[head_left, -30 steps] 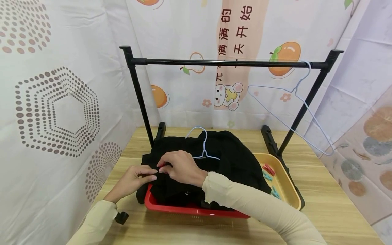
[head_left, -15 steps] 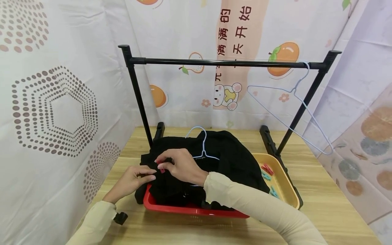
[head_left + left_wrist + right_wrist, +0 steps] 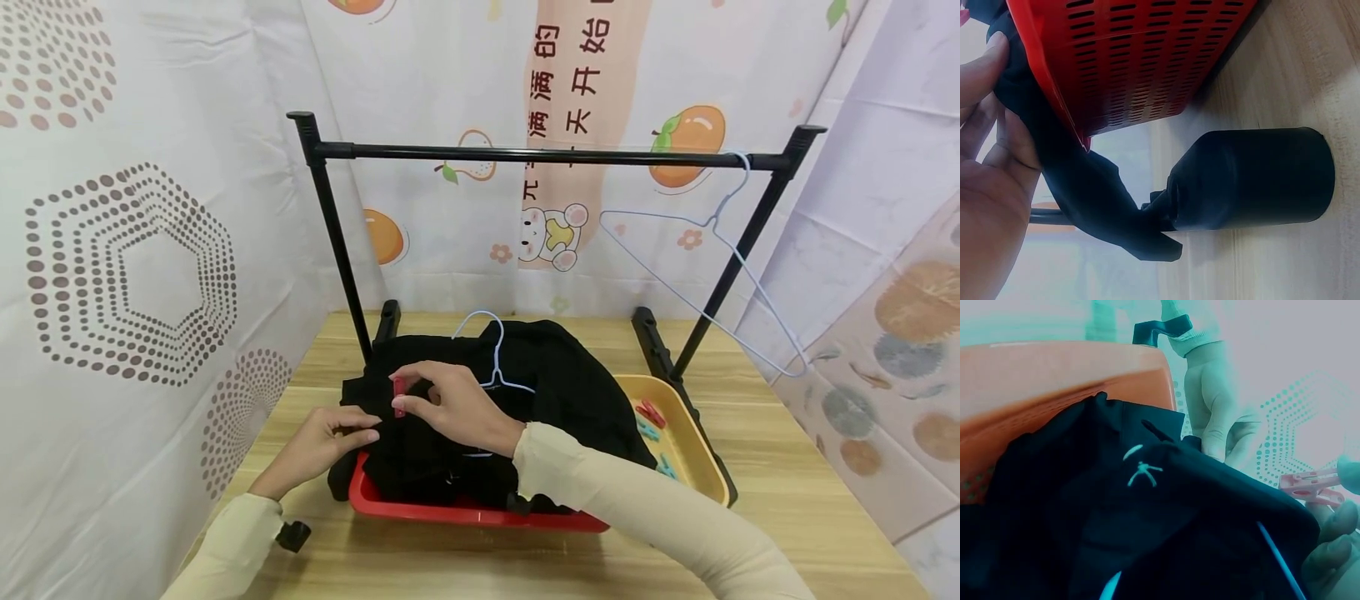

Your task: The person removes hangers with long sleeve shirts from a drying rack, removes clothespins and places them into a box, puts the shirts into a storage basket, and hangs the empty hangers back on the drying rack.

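A black garment (image 3: 577, 392), with a light blue hanger (image 3: 498, 358) in it, lies heaped over a red basket (image 3: 480, 515). At its left side my left hand (image 3: 322, 446) pinches the cloth's edge between thumb and fingers; the left wrist view shows the thumb against the dark fabric (image 3: 1094, 194) beside the basket's slotted wall (image 3: 1141, 56). Just right of those fingers, my right hand (image 3: 461, 408) holds a red clothespin (image 3: 399, 398) upright between thumb and index finger. In the right wrist view the clothespin (image 3: 1310, 481) appears apart from the garment.
A black rack (image 3: 540, 154) spans the back, with another light blue hanger (image 3: 712, 221) hooked at its right end. To the right, a yellow tray (image 3: 708, 450) holds red and teal clothespins (image 3: 651, 414), partly covered by the garment. Patterned curtains surround the wooden table (image 3: 810, 483).
My right hand has drawn slightly right, away from the left fingers. The red clothespin, mostly hidden before, now shows in full. My left hand keeps its hold on the cloth.
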{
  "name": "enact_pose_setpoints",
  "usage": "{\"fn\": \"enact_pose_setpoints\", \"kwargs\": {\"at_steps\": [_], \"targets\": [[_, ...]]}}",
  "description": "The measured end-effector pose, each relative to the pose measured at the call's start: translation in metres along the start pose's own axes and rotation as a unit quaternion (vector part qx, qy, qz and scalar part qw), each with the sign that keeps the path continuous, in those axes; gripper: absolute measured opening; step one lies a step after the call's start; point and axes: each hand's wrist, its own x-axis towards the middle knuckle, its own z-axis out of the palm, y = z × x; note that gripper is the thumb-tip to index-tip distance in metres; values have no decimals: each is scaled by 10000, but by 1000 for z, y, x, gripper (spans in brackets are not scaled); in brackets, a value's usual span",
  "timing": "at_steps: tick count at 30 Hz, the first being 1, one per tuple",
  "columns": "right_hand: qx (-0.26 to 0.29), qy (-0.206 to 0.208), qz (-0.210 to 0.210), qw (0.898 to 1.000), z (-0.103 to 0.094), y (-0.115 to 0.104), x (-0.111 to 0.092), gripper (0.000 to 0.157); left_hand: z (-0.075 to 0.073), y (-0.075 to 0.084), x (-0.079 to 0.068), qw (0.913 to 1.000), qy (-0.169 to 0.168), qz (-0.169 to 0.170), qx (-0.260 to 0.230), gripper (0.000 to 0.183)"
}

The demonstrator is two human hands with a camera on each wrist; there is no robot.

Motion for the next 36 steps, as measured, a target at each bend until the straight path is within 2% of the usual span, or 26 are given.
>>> {"fn": "enact_pose_setpoints", "kwargs": {"at_steps": [9, 16, 23, 36], "targets": [[50, -130, -90, 9999, -10, 6, -11, 35, 1, -1, -1, 10000, -14, 18, -27, 19], [315, -83, -157, 9993, -15, 10, -18, 34, 0, -2, -1, 10000, -7, 15, 1, 19], [559, -50, -46, 9984, -22, 9, -23, 36, 0, 1, 0, 10000, -29, -9, -8, 19], [445, 20, 203, 9988, -40, 13, -35, 35, 0, 2, -2, 9999, -25, 15, -127, 21]]}}
